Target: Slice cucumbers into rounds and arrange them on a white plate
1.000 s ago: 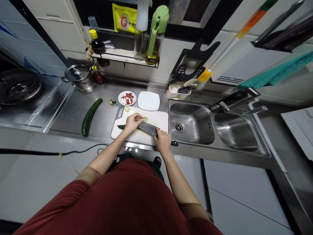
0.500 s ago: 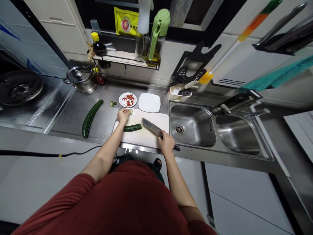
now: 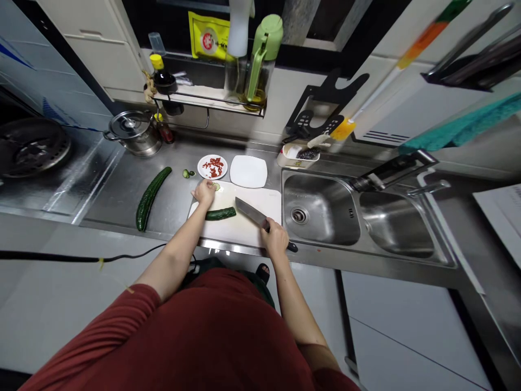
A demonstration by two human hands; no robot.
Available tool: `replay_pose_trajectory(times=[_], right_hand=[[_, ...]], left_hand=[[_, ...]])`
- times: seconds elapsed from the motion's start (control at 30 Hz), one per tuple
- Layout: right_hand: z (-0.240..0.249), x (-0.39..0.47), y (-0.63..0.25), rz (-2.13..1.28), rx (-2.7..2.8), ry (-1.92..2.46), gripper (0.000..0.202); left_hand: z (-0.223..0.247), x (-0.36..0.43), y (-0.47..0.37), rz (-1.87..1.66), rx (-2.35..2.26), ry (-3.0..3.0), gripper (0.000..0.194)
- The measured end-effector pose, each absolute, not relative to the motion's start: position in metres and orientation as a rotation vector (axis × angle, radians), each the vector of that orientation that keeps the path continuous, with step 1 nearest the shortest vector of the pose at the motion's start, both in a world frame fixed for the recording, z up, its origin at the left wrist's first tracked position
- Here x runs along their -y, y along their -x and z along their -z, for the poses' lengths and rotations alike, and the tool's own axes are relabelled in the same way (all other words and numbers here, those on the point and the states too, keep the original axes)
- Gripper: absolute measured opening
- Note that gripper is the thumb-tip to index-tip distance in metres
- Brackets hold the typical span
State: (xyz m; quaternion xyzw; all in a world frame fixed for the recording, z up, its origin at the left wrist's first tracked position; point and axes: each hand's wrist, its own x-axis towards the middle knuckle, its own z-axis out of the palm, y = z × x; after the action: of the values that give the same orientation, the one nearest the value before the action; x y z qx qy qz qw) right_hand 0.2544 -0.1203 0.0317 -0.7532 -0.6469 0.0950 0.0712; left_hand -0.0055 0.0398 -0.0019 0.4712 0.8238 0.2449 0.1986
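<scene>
Left hand (image 3: 203,191): fingers curled at the far left corner of the white cutting board (image 3: 260,202), touching cucumber slices (image 3: 216,186); whether it pinched one could not be told. Right hand (image 3: 274,239): fingers closed round the handle of a cleaver (image 3: 250,211), blade angled over the board. Cucumber piece (image 3: 220,214): lay on the board between the hands, just left of the blade. Whole cucumber (image 3: 151,196): on the steel counter, left of the board. Small plate of red pieces (image 3: 212,166) and empty white plate (image 3: 248,171): behind the board. Double sink (image 3: 321,209): to the right.
</scene>
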Motion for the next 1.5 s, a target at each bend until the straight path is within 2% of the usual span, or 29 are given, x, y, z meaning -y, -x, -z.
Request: replay_pose_trajectory(times=[0.83, 1.13, 1.5], right_hand=[[-0.032, 0.122, -0.254, -0.272, 1.923, 2.259, 0.039], [-0.036, 0.121, -0.25, -0.233, 1.761, 2.101, 0.035], [-0.057, 0.107, -0.235, -0.385, 1.676, 2.017, 0.041]], left_hand=[[-0.007, -0.036, 0.004, -0.532, -2.378, -1.548, 0.02], [-0.013, -0.007, 0.005, -0.729, -2.377, -1.494, 0.023], [-0.022, 0.044, -0.004, -0.735, -2.059, -1.867, 0.023]])
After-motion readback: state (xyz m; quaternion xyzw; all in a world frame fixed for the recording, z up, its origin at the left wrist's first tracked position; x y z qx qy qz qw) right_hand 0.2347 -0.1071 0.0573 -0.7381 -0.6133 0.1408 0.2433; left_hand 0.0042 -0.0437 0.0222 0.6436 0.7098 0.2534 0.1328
